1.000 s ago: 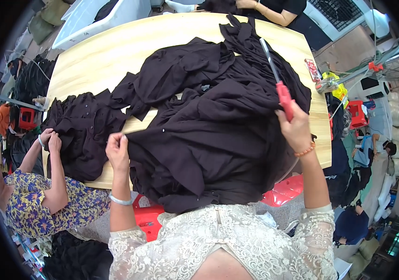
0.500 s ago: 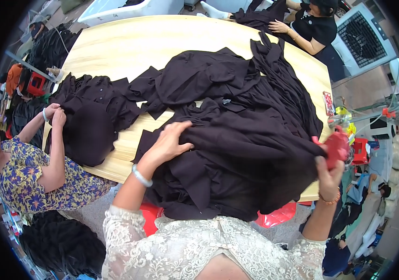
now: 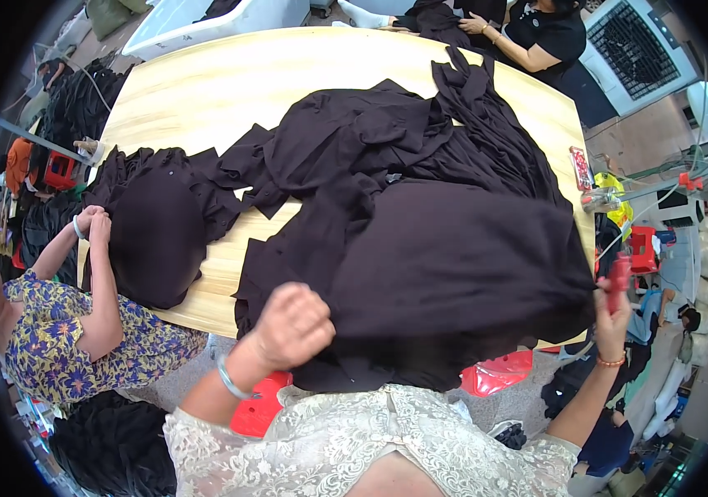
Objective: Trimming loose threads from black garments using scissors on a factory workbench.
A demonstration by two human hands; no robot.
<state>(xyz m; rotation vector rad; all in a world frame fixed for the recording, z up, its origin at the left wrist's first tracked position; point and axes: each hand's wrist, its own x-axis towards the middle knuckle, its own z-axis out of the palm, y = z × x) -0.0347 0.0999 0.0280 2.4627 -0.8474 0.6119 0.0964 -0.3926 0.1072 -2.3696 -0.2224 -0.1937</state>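
A dark garment (image 3: 461, 257) is spread taut between my two hands at the table's near edge. My left hand (image 3: 293, 325) is closed on its near-left edge, slightly blurred by motion. Over at the right, my right hand (image 3: 611, 319) grips the garment's right corner between thumb and fingers. That same hand also holds a small red tool (image 3: 619, 280), its kind blurred. Beneath and beyond the stretched cloth lie more dark garments (image 3: 354, 128), heaped with collars and sleeves showing. Part of the heap hangs over the near edge.
The pale wooden table (image 3: 205, 79) carries the heap. At left, a person in a floral dress (image 3: 97, 331) handles another dark garment (image 3: 155, 240). A person in black (image 3: 536, 41) works at the far right. Red stools (image 3: 499, 373) stand below the near edge.
My left hand has come nearer and closed on the cloth. My right hand has moved slightly outward with the red tool. The garment between them is now smoother and flatter.
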